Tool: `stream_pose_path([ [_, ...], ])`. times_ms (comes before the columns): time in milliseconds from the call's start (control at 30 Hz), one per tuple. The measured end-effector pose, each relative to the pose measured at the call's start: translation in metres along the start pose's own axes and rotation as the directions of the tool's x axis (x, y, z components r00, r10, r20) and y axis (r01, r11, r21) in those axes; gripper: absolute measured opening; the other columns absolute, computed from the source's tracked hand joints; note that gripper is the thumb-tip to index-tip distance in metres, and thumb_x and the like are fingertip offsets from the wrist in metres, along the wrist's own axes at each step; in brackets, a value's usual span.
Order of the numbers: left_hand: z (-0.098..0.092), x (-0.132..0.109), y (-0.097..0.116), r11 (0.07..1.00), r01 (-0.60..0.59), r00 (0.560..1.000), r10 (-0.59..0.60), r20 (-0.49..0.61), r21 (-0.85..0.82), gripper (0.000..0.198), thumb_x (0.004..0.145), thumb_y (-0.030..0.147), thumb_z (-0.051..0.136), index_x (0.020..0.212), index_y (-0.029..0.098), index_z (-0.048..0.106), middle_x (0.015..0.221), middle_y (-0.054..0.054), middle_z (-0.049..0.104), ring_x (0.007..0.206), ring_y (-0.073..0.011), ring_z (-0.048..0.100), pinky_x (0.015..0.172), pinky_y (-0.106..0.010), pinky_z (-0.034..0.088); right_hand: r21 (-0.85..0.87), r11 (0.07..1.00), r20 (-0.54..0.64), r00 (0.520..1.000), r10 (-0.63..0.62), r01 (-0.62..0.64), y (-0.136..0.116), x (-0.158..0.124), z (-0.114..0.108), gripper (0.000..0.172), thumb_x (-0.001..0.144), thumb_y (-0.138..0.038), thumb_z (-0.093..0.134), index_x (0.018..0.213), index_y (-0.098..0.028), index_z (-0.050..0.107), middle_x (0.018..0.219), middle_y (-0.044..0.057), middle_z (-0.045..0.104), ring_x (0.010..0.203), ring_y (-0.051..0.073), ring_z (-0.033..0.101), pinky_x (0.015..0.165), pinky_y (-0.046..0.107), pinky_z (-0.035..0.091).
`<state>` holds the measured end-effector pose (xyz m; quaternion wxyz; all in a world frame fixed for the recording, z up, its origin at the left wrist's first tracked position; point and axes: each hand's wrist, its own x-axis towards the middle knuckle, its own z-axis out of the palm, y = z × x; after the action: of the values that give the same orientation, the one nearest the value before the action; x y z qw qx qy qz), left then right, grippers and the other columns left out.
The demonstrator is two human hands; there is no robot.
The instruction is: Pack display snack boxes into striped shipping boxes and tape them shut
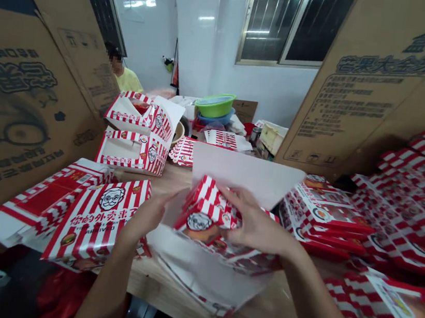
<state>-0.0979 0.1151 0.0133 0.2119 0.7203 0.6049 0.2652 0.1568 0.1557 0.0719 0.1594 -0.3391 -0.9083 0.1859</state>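
In the middle of the table an open red-and-white striped carton (246,171) shows its white inside, with its flaps spread. My right hand (246,218) is closed over red-and-white striped packets (204,220) with a portrait logo, inside the carton. Their exact number is blurred. At the carton's left side is my left hand (150,216), its fingers curled on the side flap and partly smeared by motion. Just left of that hand lies a closed striped box (101,217) with Chinese lettering, touching another striped carton (51,195).
Two striped window boxes (131,148) stand stacked at back left. Piles of flat striped packs (407,195) fill the right side. Tall cardboard boxes (378,87) flank the table. Behind are a green basin (215,108) and a person in a yellow shirt (129,80).
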Motion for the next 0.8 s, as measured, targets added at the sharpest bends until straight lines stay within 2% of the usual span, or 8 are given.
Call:
stream_pose_path([
  [133, 0.010, -0.005, 0.018, 0.996, -0.087, 0.992, 0.088, 0.091, -0.014, 0.064, 0.070, 0.000, 0.030, 0.128, 0.022, 0.043, 0.131, 0.001, 0.047, 0.119, -0.0131, 0.045, 0.104, -0.029, 0.030, -0.268, 0.951, 0.083, 0.980, 0.180, -0.152, 0.004, 0.003, 0.036, 0.084, 0.066, -0.039, 0.063, 0.138, -0.017, 0.027, 0.114, 0.016, 0.047, 0.105, 0.035, 0.043, 0.089, 0.045, 0.036],
  [233, 0.022, -0.007, 0.032, 0.995, -0.101, 0.991, 0.101, 0.092, -0.005, 0.062, 0.071, 0.001, 0.030, 0.130, 0.020, 0.040, 0.132, -0.002, 0.046, 0.119, -0.0139, 0.044, 0.103, -0.030, 0.032, -0.401, 0.897, 0.068, 0.971, 0.231, -0.186, 0.003, 0.013, 0.055, 0.096, 0.058, -0.043, 0.070, 0.138, -0.012, 0.027, 0.125, 0.022, 0.042, 0.117, 0.042, 0.034, 0.098, 0.053, 0.022],
  [333, 0.027, -0.012, 0.040, 0.994, -0.105, 0.990, 0.103, 0.092, 0.010, 0.062, 0.072, 0.002, 0.029, 0.132, 0.020, 0.036, 0.133, -0.003, 0.046, 0.118, -0.0141, 0.045, 0.101, -0.029, 0.034, -0.421, 0.885, 0.173, 0.940, 0.295, -0.200, 0.007, 0.015, 0.064, 0.102, 0.058, -0.042, 0.070, 0.140, -0.010, 0.019, 0.140, 0.023, 0.024, 0.130, 0.042, 0.012, 0.103, 0.056, 0.005],
  [433, 0.027, -0.015, 0.042, 0.994, -0.088, 0.992, 0.082, 0.091, 0.064, 0.060, 0.075, 0.003, 0.028, 0.133, 0.018, 0.034, 0.132, -0.005, 0.047, 0.117, -0.0147, 0.046, 0.100, -0.028, 0.034, -0.377, 0.900, 0.289, 0.896, 0.338, -0.218, 0.013, 0.010, 0.071, 0.101, 0.060, -0.037, 0.068, 0.141, -0.010, 0.014, 0.144, 0.022, 0.016, 0.132, 0.035, 0.011, 0.105, 0.052, 0.010],
  [567, 0.031, -0.015, 0.039, 0.979, -0.056, 0.992, 0.033, 0.119, 0.195, 0.055, 0.079, 0.006, 0.028, 0.133, 0.015, 0.032, 0.135, -0.009, 0.042, 0.122, -0.0172, 0.040, 0.102, -0.031, 0.033, -0.403, 0.870, 0.216, 0.894, 0.394, -0.286, 0.015, 0.009, 0.081, 0.100, 0.061, -0.031, 0.067, 0.140, -0.003, 0.012, 0.144, 0.023, 0.007, 0.132, 0.036, 0.004, 0.105, 0.055, 0.003],
  [667, 0.044, -0.016, 0.043, 0.928, -0.013, 0.998, -0.014, 0.068, 0.373, 0.051, 0.079, 0.005, 0.032, 0.129, 0.009, 0.038, 0.136, -0.017, 0.039, 0.127, -0.0261, 0.032, 0.104, -0.044, 0.027, -0.416, 0.855, 0.186, 0.891, 0.413, -0.310, 0.009, 0.008, 0.081, 0.109, 0.055, -0.030, 0.076, 0.139, -0.002, 0.013, 0.144, 0.021, 0.006, 0.132, 0.036, 0.001, 0.105, 0.055, -0.005],
  [733, 0.055, -0.018, 0.054, 0.898, -0.044, 0.998, 0.063, -0.028, 0.438, 0.048, 0.080, 0.007, 0.033, 0.127, 0.009, 0.041, 0.138, -0.018, 0.034, 0.131, -0.0304, 0.023, 0.105, -0.051, 0.020, -0.404, 0.857, 0.171, 0.894, 0.414, -0.320, 0.003, -0.002, 0.072, 0.115, 0.049, -0.034, 0.081, 0.139, -0.003, 0.015, 0.144, 0.020, 0.007, 0.132, 0.035, 0.001, 0.106, 0.053, -0.004],
  [800, 0.065, -0.019, 0.073, 0.908, -0.169, 0.978, 0.203, -0.049, 0.384, 0.046, 0.083, 0.011, 0.033, 0.128, 0.014, 0.039, 0.143, -0.015, 0.027, 0.134, -0.0278, 0.015, 0.107, -0.050, 0.018, -0.361, 0.866, 0.081, 0.913, 0.399, -0.347, -0.004, -0.025, 0.055, 0.106, 0.056, -0.037, 0.078, 0.138, -0.002, 0.020, 0.144, 0.021, 0.008, 0.133, 0.034, 0.002, 0.107, 0.052, 0.000],
])
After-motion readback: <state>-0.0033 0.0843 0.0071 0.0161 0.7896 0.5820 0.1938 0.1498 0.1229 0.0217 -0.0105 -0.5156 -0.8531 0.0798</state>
